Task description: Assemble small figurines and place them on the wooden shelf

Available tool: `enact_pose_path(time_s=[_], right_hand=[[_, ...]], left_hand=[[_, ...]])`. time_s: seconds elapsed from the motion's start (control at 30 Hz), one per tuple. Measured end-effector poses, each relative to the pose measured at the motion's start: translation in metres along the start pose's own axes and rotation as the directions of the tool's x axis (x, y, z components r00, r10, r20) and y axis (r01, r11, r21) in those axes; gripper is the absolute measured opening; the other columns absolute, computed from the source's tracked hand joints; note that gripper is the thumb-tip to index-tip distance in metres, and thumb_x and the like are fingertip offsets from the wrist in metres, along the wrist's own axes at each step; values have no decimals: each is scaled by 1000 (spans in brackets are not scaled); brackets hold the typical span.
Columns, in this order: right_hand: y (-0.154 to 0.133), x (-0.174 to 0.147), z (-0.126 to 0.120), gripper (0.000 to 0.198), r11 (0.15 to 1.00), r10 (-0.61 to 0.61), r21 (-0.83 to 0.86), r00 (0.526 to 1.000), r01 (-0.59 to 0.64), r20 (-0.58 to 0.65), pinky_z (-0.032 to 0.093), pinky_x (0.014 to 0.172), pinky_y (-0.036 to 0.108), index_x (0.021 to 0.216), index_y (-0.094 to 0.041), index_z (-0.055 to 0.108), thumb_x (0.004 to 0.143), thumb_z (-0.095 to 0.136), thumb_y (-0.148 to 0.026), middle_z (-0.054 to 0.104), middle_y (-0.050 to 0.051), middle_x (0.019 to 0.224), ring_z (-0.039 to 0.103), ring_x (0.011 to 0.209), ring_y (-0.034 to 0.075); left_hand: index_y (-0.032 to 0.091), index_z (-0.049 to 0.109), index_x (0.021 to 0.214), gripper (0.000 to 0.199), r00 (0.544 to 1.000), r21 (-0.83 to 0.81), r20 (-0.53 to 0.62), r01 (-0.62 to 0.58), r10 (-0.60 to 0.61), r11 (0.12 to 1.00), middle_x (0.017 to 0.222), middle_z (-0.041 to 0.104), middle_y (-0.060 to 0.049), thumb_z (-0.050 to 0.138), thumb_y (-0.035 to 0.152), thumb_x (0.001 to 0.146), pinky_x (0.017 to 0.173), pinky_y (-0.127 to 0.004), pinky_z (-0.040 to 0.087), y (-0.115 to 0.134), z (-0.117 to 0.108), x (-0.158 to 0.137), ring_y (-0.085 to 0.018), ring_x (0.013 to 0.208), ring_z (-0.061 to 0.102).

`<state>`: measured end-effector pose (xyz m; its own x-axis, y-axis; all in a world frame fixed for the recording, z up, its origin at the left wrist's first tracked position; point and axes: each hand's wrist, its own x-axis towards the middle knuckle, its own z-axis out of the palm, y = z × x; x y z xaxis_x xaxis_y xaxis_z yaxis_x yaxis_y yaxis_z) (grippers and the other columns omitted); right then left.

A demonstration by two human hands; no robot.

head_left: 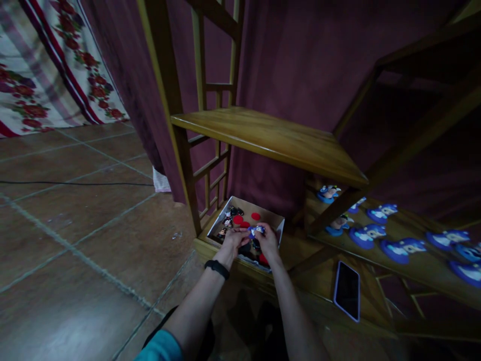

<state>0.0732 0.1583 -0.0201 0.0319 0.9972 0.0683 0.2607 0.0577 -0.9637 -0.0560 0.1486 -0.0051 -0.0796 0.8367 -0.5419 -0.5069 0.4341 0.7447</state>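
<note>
A small blue-and-white figurine (256,231) is pinched between my two hands, above an open cardboard box (272,216). My left hand (235,239) grips its left side, with a black band on the wrist. On its other side, the fingers of my right hand (269,240) are closed round the edge. Inside the box lie red discs (238,219) and several dark little figures (227,219). My hands cover part of the box's contents.
The box stands on the low level of a wooden shelf unit (270,140), under a higher board. Several blue-based figurines (404,248) stand on the shelf at right. A phone (346,291) lies nearer. A black cable (75,183) crosses the tiled floor.
</note>
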Motion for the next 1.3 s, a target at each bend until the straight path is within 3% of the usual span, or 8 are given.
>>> enact_pose_path(time_s=[0.13,0.33,0.57,0.9,1.3], right_hand=[[-1,-1,-2,29,1000,-15,3,1000,15,1,46,73,30,97,-23,58,69,55,-33,63,1,86,58,78,18],[6,1,-1,31,993,63,104,998,-64,6,47,69,28,99,-23,56,70,54,-35,62,1,87,58,76,17],[-4,-1,-2,28,1000,-8,8,1000,8,5,45,73,29,96,-24,58,69,55,-31,64,0,85,58,80,18],[-7,-2,-3,27,995,-75,-62,997,75,0,44,78,31,96,-25,59,70,53,-28,63,1,91,57,85,19],[-1,3,-5,30,994,-6,109,1000,5,5,45,76,30,97,-23,58,68,56,-33,63,1,88,57,83,18]], left_hand=[[11,63,71,18,1000,-31,6,8,-8,999,61,63,-2,75,10,58,59,-20,51,2,1,-2,-9,55,60],[11,64,72,17,999,-70,33,17,-15,997,63,64,-3,73,9,58,59,-20,50,2,1,-3,-8,54,59],[11,64,69,14,1000,-57,22,20,-19,998,59,62,0,72,8,58,53,-15,46,3,1,-3,-4,48,54],[11,64,71,22,999,-17,37,29,-28,999,61,64,-3,78,12,54,57,-20,49,4,-4,-3,-9,53,59],[10,65,72,15,989,-109,126,88,-74,990,67,67,-7,74,10,60,64,-24,53,10,-6,-4,-13,61,64]])
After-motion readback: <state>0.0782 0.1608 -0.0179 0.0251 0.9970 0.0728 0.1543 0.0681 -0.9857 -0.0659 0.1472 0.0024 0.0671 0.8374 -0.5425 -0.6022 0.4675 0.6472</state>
